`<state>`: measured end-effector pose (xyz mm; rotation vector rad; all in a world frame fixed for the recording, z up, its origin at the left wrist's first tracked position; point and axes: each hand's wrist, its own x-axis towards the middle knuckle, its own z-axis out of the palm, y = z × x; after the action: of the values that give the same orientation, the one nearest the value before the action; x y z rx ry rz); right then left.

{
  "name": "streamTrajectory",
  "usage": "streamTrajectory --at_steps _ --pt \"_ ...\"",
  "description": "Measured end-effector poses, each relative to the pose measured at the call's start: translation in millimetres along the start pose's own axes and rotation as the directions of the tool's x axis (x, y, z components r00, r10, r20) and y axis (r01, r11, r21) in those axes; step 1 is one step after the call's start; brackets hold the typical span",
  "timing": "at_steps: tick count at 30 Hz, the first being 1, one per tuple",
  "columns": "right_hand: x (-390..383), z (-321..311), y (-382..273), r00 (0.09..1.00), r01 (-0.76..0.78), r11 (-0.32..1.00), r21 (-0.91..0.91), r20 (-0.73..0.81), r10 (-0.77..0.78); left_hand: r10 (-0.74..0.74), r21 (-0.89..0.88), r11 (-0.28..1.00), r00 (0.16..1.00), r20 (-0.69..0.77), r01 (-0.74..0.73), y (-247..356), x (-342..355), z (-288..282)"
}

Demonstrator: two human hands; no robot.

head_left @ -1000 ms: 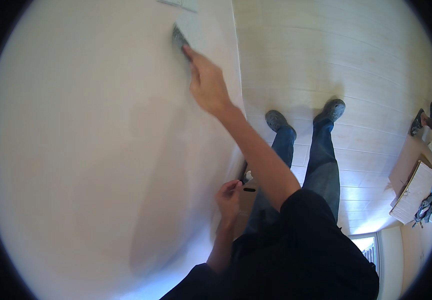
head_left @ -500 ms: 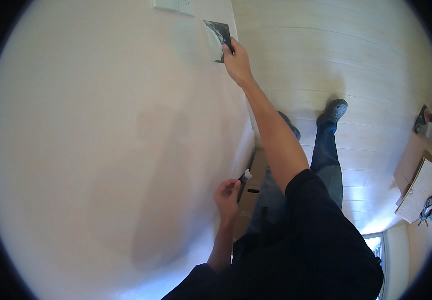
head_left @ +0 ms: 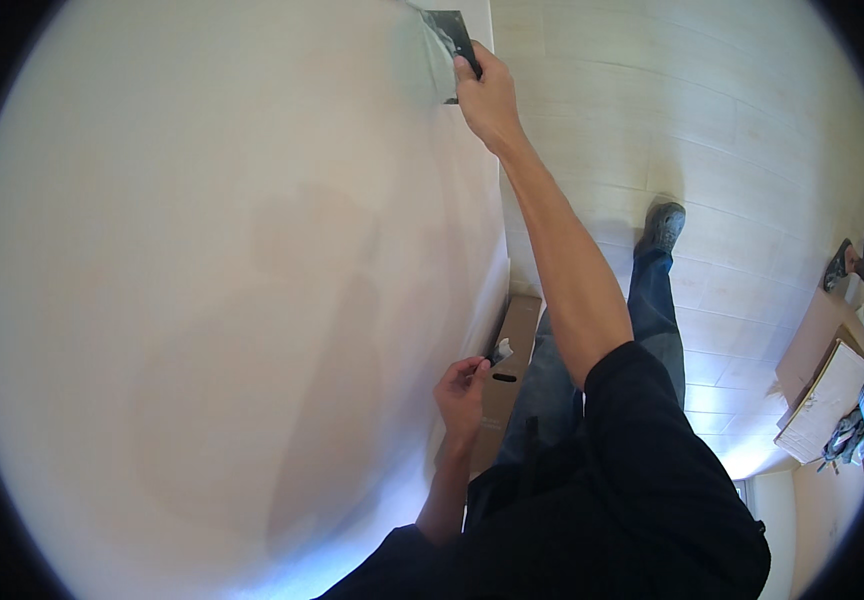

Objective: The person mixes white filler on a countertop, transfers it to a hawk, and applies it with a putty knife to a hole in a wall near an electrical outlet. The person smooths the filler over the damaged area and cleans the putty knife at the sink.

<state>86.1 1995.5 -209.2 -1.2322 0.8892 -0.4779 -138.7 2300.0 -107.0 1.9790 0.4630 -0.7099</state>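
My right hand (head_left: pixel 490 98) reaches far up along the white wall (head_left: pixel 202 250), its fingers closed round the dark back edge of a wide putty knife (head_left: pixel 454 38). The blade lies against the wall, with pale filler smeared over it. Around it on the wall spreads a damp, greyish patch (head_left: pixel 420 75). Lower down, close to the wall, my left hand (head_left: pixel 462 395) pinches a small scraper (head_left: pixel 501 352) that has a lump of white filler on its end.
A long cardboard box (head_left: pixel 514 340) stands on the floor by the wall's foot, beside my legs. Light floor planks (head_left: pixel 752 150) stretch to the right. At the far right are another person's feet (head_left: pixel 842 265), flattened cardboard (head_left: pixel 827 400) and a pile of small items (head_left: pixel 857 425).
My right hand has moved farther up the wall with the putty knife. The view has shifted, and the wall switches have left it. My left hand has barely moved.
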Motion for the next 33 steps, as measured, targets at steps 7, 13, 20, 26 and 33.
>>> streamTrajectory --at_steps 7,13,20,26,33 --pt "-22 -2 -2 0.974 0.225 0.974 0.038 0.011 -0.226 -0.002 -0.021 1.0 1.0 0.005 0.002 -6 -4 2" --pt "-80 -13 6 0.923 0.372 0.925 0.073 0.078 -0.377 0.015 0.064 0.998 1.0 0.024 -0.016 -2 -6 9" --pt "-85 -25 35 0.997 0.077 0.912 0.403 -0.038 -0.068 -0.006 0.088 0.996 1.0 0.018 0.005 10 -6 9" --pt "-26 -27 59 0.996 -0.081 0.934 0.349 0.007 0.084 -0.007 0.064 0.998 1.0 0.003 0.007 2 -6 8" --pt "-15 -26 50 0.996 -0.085 0.931 0.354 0.032 0.079 -0.03 0.03 0.999 0.999 -0.03 0.031 2 -10 6"
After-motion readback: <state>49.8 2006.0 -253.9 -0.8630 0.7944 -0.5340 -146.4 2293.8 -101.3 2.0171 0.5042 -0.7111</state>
